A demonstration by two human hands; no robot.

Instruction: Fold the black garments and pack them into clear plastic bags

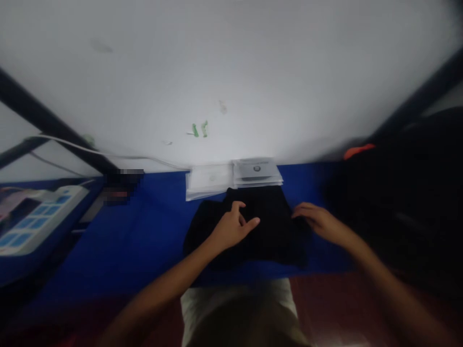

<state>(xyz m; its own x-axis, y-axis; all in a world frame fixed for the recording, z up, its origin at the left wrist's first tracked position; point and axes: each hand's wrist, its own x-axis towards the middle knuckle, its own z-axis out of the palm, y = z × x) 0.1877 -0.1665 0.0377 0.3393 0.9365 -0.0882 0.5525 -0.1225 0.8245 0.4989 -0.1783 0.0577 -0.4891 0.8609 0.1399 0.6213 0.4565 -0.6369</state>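
Note:
A black cloth (pixel 267 236), perhaps a garment, is spread in front of me on the blue tabletop (pixel 152 241); its dark folds are hard to make out. Over its left half, my left hand (pixel 231 227) is open, thumb stretched out and apart from the bent index finger. My right hand (pixel 320 221) is at the cloth's right edge, its fingers closed on that edge in what looks like a pinch. Just beyond the cloth are two stacks of flat plastic packets, a white left stack (pixel 211 179) and a greyer right stack (pixel 257 172) with a round dark mark.
A white wall (pixel 231 72) rises behind the table. At left lie a power strip with blue sockets (pixel 39 219) and a pale cable (pixel 126 156). A large dark pile (pixel 401 207) stands at right, with an orange item (pixel 358 151) by it. Dark metal bars (pixel 47 115) slope at both sides.

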